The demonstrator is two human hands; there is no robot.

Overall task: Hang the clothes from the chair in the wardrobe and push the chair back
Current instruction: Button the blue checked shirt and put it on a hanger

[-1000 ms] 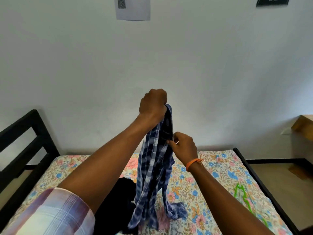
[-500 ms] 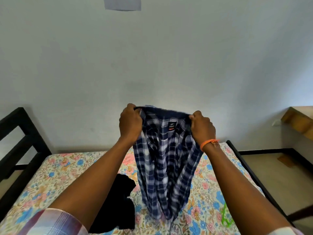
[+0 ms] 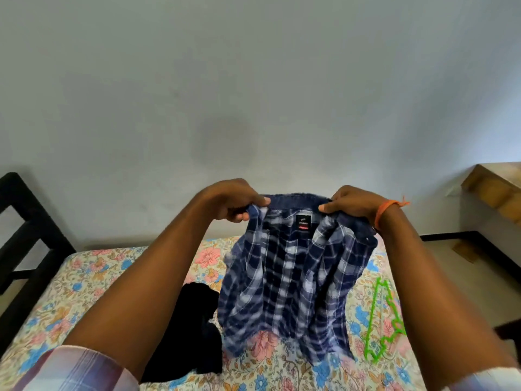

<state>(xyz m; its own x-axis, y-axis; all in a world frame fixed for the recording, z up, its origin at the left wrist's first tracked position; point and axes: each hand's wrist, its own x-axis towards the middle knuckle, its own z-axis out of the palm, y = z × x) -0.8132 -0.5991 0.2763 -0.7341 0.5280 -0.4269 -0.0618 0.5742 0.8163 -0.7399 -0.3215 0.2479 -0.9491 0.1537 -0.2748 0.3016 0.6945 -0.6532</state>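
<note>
At the frame's centre, the left hand (image 3: 231, 200) and right hand (image 3: 352, 204) each pinch the collar of a blue checked shirt (image 3: 293, 280) above the flowered bed (image 3: 93, 277), its black-and-red neck label (image 3: 303, 223) too blurred to read.

Soft, even daylight fills the room, brighter toward the right, where the pale grey-blue painted wall (image 3: 253, 94) lightens. A faint, diffuse shadow smudges that wall just above the hands. There is no glare. The blue-and-white checked cotton shirt (image 3: 293, 277) is smeared by motion blur, most at its lower hem. Wide-angle distortion bends the black metal bed frame (image 3: 25, 241) and the forearms at the edges.
</note>
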